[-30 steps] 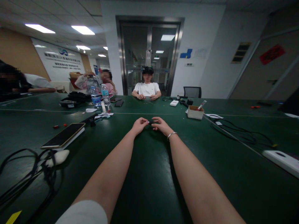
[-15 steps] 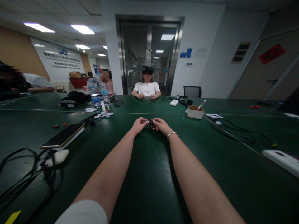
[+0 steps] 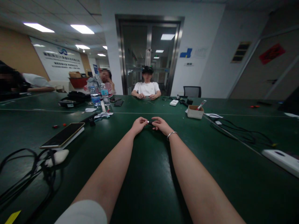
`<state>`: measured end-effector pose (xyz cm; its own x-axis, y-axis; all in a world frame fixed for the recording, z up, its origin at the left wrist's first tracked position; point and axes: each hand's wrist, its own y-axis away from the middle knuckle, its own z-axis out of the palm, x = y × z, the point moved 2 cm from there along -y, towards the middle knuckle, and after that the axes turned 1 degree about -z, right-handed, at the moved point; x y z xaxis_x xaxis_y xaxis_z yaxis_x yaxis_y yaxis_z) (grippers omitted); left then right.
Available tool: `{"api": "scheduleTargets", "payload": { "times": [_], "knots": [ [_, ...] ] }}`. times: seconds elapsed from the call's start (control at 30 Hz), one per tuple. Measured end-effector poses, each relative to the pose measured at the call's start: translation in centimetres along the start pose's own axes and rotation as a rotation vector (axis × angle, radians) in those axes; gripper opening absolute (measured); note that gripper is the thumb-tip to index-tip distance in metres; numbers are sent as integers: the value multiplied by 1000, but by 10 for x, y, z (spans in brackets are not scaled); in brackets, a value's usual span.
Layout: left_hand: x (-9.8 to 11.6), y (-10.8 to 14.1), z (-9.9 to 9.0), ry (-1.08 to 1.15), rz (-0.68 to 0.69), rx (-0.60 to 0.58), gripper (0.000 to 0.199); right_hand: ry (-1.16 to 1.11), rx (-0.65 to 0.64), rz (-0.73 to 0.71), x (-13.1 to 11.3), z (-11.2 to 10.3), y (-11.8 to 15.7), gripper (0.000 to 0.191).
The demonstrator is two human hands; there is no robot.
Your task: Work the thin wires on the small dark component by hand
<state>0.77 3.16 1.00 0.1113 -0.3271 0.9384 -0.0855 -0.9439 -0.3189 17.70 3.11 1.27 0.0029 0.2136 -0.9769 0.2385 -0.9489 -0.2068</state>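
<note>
A small dark object (image 3: 150, 123) with a bright silvery end spans the gap between my two hands, over the middle of the green table (image 3: 149, 174). My left hand (image 3: 139, 125) pinches its silvery end between thumb and fingers. At its dark end, the thumb and fingers of my right hand (image 3: 161, 125) close on it, with the index finger lifted a little above. A silver bracelet (image 3: 172, 135) is round my right wrist. The object is too small to name, and my fingertips partly hide it.
Left: a phone (image 3: 63, 135), a white mouse (image 3: 58, 157) and black cables (image 3: 35, 174). Farther back, bottles (image 3: 104, 95) and a black case (image 3: 73, 99). Right: a small box (image 3: 195, 112), cables and a white device (image 3: 281, 161). A person (image 3: 146, 88) sits opposite.
My right index finger has lifted slightly off the small object, and more of its dark part shows. The person at the back left has raised a hand towards the head.
</note>
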Motion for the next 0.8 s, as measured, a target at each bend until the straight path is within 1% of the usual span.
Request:
{"api": "scheduleTargets", "payload": {
  "times": [0.07,0.13,0.3,0.4,0.43,0.53,0.6,0.63,0.7,0.73,0.77,0.8],
  "knots": [
    [0,-1,1,7,3,1,16,2,24,8,0,0,0,26],
    [0,-1,1,12,9,6,15,21,43,25,0,0,-1,21],
    [1,1,1,9,8,15,15,37,-4,29,1,-1,-2,16],
    [2,1,0,3,7,17,16,-15,1,4,0,-2,-1,36],
    [3,1,0,2,7,17,15,-26,7,3,0,-1,-1,37],
    [2,1,0,-5,6,16,15,-10,9,32,1,-1,-2,21],
    [0,0,0,-12,8,15,16,5,-8,41,1,-1,-1,17],
    [-1,-1,0,-14,9,16,17,4,-16,35,1,-1,-1,20],
    [-3,-1,-1,-15,15,14,18,-13,-23,12,1,-1,-1,36],
    [-4,-2,-1,-14,19,10,18,-22,-22,3,1,-2,-2,41],
    [-4,-2,-1,-13,22,6,18,-27,-16,1,2,-2,-2,41],
    [-4,-2,-1,-10,24,4,17,-27,-9,4,3,-2,-2,36]
  ]
}}
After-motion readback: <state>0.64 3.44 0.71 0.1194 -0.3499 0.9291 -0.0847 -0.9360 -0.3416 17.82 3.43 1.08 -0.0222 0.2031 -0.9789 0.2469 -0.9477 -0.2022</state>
